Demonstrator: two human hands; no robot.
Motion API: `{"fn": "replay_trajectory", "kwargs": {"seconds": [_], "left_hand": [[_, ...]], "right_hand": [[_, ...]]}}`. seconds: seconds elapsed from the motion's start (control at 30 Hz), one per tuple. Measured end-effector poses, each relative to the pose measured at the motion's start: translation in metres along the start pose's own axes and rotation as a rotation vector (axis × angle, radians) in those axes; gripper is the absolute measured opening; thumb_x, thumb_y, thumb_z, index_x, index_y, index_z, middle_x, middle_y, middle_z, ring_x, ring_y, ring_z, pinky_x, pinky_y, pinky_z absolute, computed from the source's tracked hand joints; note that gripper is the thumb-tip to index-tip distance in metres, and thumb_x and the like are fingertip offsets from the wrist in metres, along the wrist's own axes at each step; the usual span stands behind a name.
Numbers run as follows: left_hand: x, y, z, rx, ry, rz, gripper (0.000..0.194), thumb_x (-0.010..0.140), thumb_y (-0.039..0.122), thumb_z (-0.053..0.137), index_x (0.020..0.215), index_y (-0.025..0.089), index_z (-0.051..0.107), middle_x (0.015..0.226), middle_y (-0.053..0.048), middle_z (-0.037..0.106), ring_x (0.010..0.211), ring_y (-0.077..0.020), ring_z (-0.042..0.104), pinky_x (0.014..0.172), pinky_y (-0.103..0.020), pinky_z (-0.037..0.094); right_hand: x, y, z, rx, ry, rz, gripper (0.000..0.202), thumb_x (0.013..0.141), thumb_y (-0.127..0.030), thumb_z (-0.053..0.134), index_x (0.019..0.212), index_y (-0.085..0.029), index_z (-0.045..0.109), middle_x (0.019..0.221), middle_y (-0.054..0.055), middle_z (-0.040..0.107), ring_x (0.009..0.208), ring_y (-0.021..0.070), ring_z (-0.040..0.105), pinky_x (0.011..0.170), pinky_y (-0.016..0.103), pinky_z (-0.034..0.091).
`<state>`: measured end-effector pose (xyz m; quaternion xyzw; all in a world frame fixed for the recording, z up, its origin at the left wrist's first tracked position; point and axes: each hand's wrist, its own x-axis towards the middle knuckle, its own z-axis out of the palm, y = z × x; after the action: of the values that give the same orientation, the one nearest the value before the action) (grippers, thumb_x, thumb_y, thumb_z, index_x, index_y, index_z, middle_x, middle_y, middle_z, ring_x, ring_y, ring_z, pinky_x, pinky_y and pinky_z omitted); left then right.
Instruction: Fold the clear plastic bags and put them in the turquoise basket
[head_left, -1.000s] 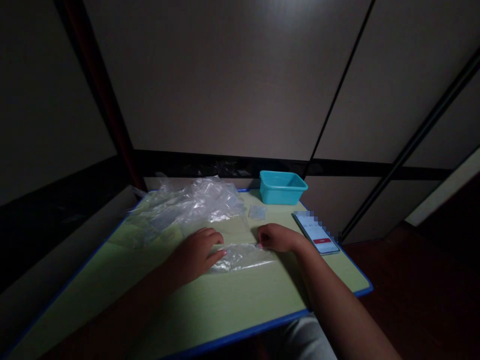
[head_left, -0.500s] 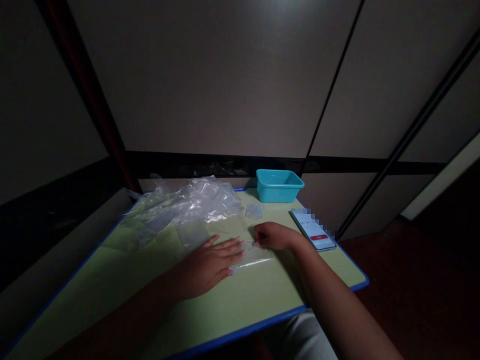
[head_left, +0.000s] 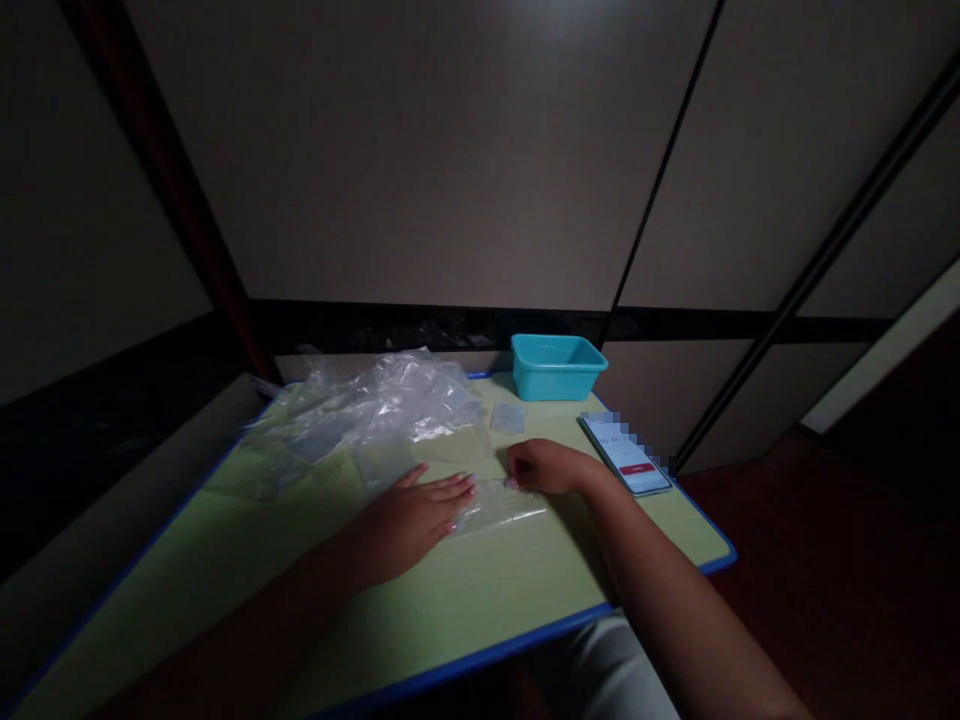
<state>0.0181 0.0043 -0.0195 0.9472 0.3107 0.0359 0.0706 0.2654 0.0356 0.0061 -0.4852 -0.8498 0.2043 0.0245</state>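
A clear plastic bag (head_left: 501,508) lies flat on the pale green table. Fingers stretched out, my left hand (head_left: 409,522) rests palm down on the bag's left part. My right hand (head_left: 546,468) is curled at the bag's upper right, thumb and fingers pinched together on its edge. Just beyond the right hand sits a small folded square of clear plastic (head_left: 508,418). A heap of crumpled clear plastic bags (head_left: 405,395) spreads over the back left of the table, its near edge close to my left fingers.
At the table's back edge stands a turquoise plastic basket (head_left: 559,383). A phone (head_left: 628,460) with a lit screen lies to the right of my right hand. The table (head_left: 480,610) has a blue rim, and large cabinet panels (head_left: 450,180) rise behind it.
My left hand has slid a little to the left along the bag, uncovering more of it. The right hand stays pinched at nearly the same spot.
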Motion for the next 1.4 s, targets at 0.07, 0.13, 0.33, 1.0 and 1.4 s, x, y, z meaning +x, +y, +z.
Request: {"fn": "replay_trajectory", "kwargs": {"seconds": [0.07,0.13,0.33,1.0,1.4], "left_hand": [[0.000,-0.001,0.002,-0.007,0.004,-0.002,0.047,0.089,0.020,0.040,0.135,0.029,0.035,0.141,-0.002,0.036,0.130,-0.0161,0.033,0.108,-0.047,0.012],[-0.001,-0.002,0.002,-0.012,0.008,-0.011,0.047,0.089,0.021,0.040,0.135,0.029,0.035,0.141,-0.002,0.036,0.129,-0.0162,0.033,0.108,-0.047,0.012],[-0.002,0.000,0.000,0.000,0.028,0.000,0.047,0.089,0.021,0.042,0.134,0.032,0.036,0.140,-0.003,0.038,0.128,-0.0177,0.035,0.107,-0.046,0.016],[0.000,0.005,0.000,0.091,0.060,-0.099,0.043,0.087,0.022,0.045,0.125,0.040,0.047,0.136,-0.004,0.045,0.131,-0.0305,0.028,0.099,-0.057,0.023],[0.001,0.004,0.001,0.066,0.076,-0.113,0.042,0.086,0.026,0.047,0.127,0.033,0.047,0.136,-0.004,0.044,0.131,-0.0271,0.028,0.101,-0.053,0.023]], "right_hand": [[-0.001,-0.001,-0.001,0.010,0.001,0.007,0.012,0.075,-0.023,0.060,0.079,-0.012,0.061,0.070,0.002,0.059,0.059,0.0100,0.045,0.051,0.020,0.028],[-0.001,0.000,-0.003,-0.001,0.005,0.017,0.013,0.076,-0.024,0.059,0.079,-0.011,0.062,0.070,0.002,0.060,0.059,0.0101,0.045,0.052,0.020,0.028],[-0.003,0.004,-0.007,-0.090,0.027,0.055,0.019,0.077,-0.029,0.058,0.079,-0.011,0.064,0.072,0.005,0.063,0.059,0.0110,0.045,0.051,0.021,0.027],[-0.009,-0.010,-0.009,0.727,-0.074,-0.096,0.022,0.090,-0.033,0.042,0.085,-0.014,0.054,0.066,-0.001,0.054,0.058,0.0093,0.050,0.059,0.022,0.041],[0.005,-0.019,0.011,0.979,-0.269,-0.018,0.033,0.093,-0.037,0.036,0.076,-0.013,0.052,0.050,-0.002,0.055,0.048,0.0094,0.056,0.056,0.022,0.046]]}}
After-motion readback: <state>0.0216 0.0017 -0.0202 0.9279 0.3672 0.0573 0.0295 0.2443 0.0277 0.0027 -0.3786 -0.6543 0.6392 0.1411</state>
